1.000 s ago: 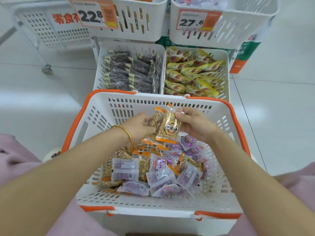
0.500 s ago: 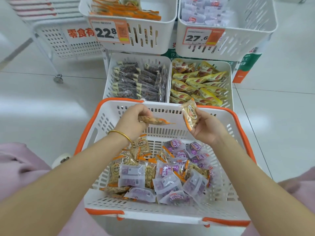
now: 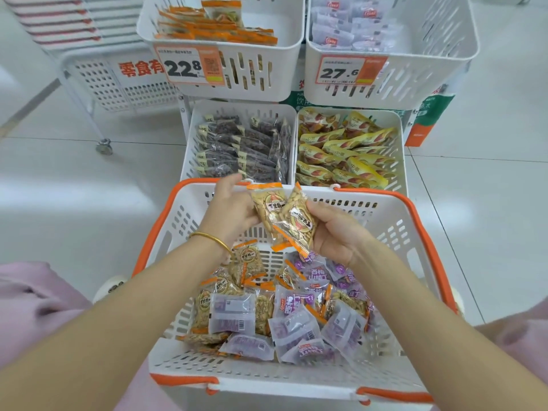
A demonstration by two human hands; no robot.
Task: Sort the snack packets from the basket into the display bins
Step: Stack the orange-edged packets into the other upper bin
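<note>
Left hand (image 3: 229, 210) fingers clamp orange-edged clear nut packet (image 3: 268, 207) | right hand (image 3: 335, 232) pinches second nut packet (image 3: 301, 225) | I'd worry: overlapping slick films slip, falling into white slotted plastic basket (image 3: 267, 378).

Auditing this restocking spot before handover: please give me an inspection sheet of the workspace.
Surface: pale glossy tiled floor; the basket's support is hidden.
Job's things: white slotted plastic basket with orange rim holds mixed orange-edged nut packets and pale purple packets. Four white slotted bins behind: upper left bin holds orange-edged packets, upper right bin pale purple ones, lower left bin dark packets, lower right bin yellow packets.
Clutter: nothing seen.
Grippers: left hand grips a clear orange-edged nut packet; right hand grips a second nut packet.
Cables: nothing seen.
Surroundings: white wheeled rack at left; green and orange carton at right.
</note>
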